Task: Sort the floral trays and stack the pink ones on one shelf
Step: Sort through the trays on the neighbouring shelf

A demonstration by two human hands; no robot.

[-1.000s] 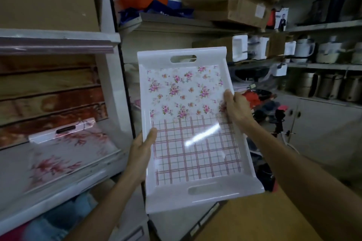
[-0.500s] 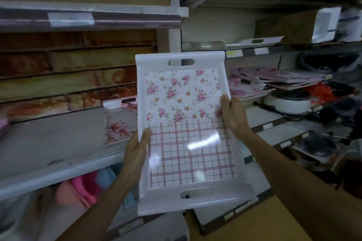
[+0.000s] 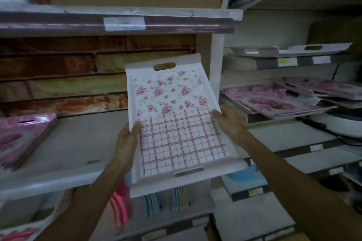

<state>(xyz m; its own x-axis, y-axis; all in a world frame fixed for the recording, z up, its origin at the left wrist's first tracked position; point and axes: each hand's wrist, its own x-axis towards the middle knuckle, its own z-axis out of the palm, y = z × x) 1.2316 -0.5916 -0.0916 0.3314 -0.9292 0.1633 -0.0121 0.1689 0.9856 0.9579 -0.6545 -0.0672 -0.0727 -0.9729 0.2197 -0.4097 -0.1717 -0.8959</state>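
A white tray (image 3: 176,115) with small pink flowers on its far half and a pink check on its near half is held tilted in front of the shelves. My left hand (image 3: 127,139) grips its left rim and my right hand (image 3: 229,121) grips its right rim, thumbs on the printed face. A stack of pink floral trays (image 3: 21,139) lies at the left end of the grey shelf (image 3: 78,143). More pink floral trays (image 3: 274,101) lie slanted on the shelf unit to the right, with a white tray (image 3: 293,50) one shelf higher.
A white upright post (image 3: 216,76) divides the two shelf units. Wood-patterned boards (image 3: 68,84) stand at the back of the left shelf. Pink and blue plastic items (image 3: 121,205) sit on the lower shelf. A white appliance with a black cord (image 3: 338,123) is at the right.
The view has swung left and down, so the tray now sits over the grey shelf. The pink stack at the far left has come into view. Both hands keep the same hold.
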